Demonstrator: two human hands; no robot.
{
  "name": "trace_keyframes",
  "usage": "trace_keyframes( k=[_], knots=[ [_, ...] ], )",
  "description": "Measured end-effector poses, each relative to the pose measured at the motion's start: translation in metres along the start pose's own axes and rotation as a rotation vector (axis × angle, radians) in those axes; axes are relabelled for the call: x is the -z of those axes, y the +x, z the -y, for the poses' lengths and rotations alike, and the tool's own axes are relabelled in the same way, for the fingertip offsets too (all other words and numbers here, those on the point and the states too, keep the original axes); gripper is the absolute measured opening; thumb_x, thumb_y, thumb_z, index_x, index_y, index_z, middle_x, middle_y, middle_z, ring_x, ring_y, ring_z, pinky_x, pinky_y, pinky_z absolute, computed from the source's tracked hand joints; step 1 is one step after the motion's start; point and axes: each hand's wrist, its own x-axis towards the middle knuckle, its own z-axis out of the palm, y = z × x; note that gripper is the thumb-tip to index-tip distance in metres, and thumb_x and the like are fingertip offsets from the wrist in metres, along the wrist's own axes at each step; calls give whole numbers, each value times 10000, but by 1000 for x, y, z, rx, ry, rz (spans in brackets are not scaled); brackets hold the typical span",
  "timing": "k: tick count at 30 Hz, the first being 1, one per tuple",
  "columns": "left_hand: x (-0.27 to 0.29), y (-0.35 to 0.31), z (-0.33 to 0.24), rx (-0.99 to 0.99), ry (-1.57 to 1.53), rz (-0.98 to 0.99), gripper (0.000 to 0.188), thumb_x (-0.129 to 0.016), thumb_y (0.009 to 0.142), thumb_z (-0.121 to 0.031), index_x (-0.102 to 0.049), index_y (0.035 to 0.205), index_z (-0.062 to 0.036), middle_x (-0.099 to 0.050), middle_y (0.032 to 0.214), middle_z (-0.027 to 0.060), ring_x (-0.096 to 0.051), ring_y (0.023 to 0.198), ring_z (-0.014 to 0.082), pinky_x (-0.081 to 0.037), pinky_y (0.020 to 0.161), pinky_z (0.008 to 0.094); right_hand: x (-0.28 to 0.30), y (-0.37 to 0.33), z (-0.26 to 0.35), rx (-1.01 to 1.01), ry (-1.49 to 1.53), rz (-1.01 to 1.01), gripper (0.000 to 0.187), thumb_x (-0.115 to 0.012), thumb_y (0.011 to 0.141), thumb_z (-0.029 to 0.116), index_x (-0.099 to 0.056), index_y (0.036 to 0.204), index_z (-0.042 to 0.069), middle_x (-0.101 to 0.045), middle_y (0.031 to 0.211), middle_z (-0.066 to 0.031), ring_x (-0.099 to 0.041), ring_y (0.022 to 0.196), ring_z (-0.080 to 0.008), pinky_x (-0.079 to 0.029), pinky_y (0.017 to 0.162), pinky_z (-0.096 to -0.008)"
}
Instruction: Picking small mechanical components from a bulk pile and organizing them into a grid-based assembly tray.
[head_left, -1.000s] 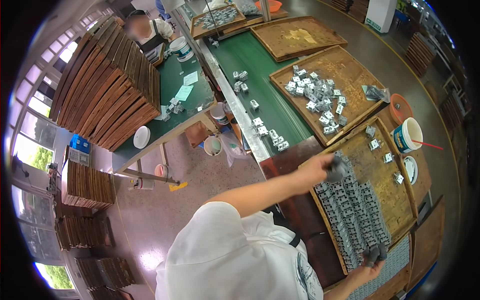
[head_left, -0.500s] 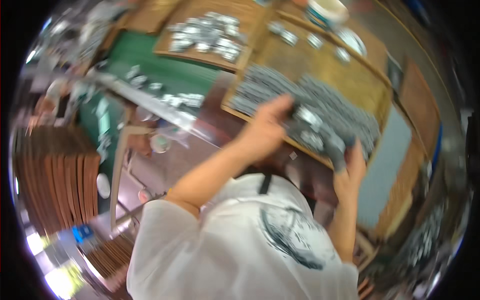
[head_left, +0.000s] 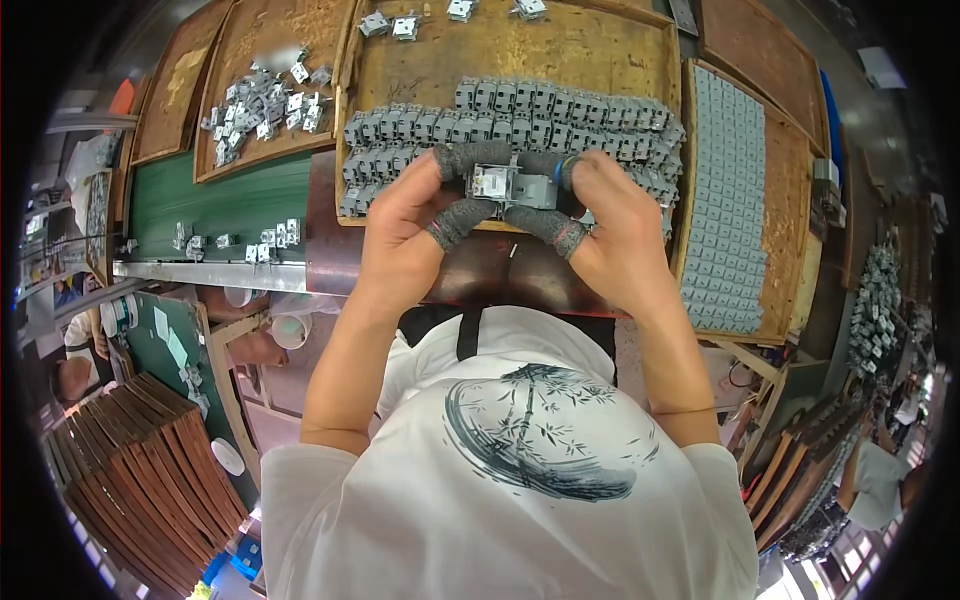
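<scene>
Dark red bench [head_left: 330, 245], wooden tray [head_left: 520, 50] on it; silver-grey metal part [head_left: 513, 187] held up by tray's near edge, long axis left-right, squarely between both hands, neither nearer; left hand [head_left: 405, 225] pinching its left end, right hand [head_left: 618, 222] pinching its right.

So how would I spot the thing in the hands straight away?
Find the big middle wooden tray with grey parts in rows. By its near edge, the left hand and right hand hold a silver-and-grey piece. Unlike those parts, it's held by fingers from both sides.
</scene>
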Motion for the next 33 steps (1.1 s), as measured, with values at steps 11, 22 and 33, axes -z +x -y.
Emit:
trace_keyframes(
  k=[11,22,33],
  knots=[
    [-20,6,30,284,-57,-58,365,-557,866,89,-600,1210,-24,-510,1112,2,-582,965,97,-508,706,226,-10,-8,-36,-94,14,120,235,-724,695,20,-585,883,-7,-563,867,-145,-602,780,-358,-491,655,-416],
    [-37,23,29,-106,762,-25,653,-624,674,67,-510,1311,-21,-485,1053,157,-510,944,345,-447,810,383,-34,-7,-37,-23,-157,-157,223,-687,696,-2,-589,895,-15,-564,841,-145,-581,751,-372,-481,633,-431],
    [-12,34,38,-299,720,79,684,-745,616,-84,-585,1280,-62,-635,1210,149,-617,1066,340,-496,915,389,-32,7,-43,-352,326,243,371,-761,767,285,-653,955,-16,-647,781,-131,-593,706,-111,-477,639,-289]
  ],
)
